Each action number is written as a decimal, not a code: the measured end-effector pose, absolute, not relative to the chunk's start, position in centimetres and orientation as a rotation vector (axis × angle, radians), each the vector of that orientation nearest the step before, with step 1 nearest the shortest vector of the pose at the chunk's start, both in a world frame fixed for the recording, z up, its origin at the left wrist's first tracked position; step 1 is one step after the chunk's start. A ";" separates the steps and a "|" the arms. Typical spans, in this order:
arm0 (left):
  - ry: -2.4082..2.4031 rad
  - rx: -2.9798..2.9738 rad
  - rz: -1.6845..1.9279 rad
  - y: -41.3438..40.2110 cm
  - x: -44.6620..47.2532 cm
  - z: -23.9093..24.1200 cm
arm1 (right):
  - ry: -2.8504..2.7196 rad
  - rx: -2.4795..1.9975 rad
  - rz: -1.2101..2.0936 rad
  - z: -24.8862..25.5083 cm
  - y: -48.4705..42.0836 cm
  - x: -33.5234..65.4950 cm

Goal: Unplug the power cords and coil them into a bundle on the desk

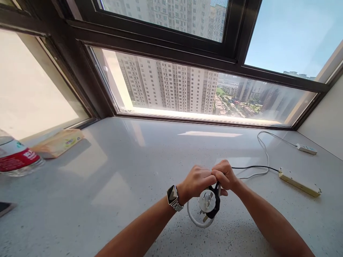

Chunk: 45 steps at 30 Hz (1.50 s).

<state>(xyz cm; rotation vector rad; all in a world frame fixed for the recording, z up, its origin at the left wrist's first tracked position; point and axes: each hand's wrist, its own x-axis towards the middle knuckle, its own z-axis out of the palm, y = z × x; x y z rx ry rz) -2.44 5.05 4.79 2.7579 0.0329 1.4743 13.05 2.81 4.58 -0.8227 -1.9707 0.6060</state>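
Note:
My left hand [197, 180] and my right hand [225, 175] meet over the speckled white counter [134, 200], knuckles touching. Both close on a bundle of cables. Below the fingers hang a white plug [205, 201] with metal prongs and a black plug [215, 207] beside it. A loop of white cable [193, 218] curves under the plugs. A black cable [254, 167] runs from my right hand to a yellowed power strip [299, 182]. A watch sits on my left wrist [173, 195].
A white power strip [307, 148] lies far right with its white cord [264, 150] curling back toward my hands. A tissue pack [59, 142] and a water bottle [16, 159] sit at the left. A dark object [5, 208] touches the left edge. Large windows run behind.

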 end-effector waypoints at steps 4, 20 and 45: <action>0.132 2.744 1.640 4.2 -1.6 5.0 | -1.865 -0.936 0.827 2.9 3.7 12.4; 0.228 2.522 1.648 6.2 -4.0 6.6 | -2.064 -1.210 0.395 -1.6 6.2 16.3; 0.581 2.106 1.338 6.5 -3.6 6.5 | -2.036 -1.036 -0.113 -2.2 5.1 18.5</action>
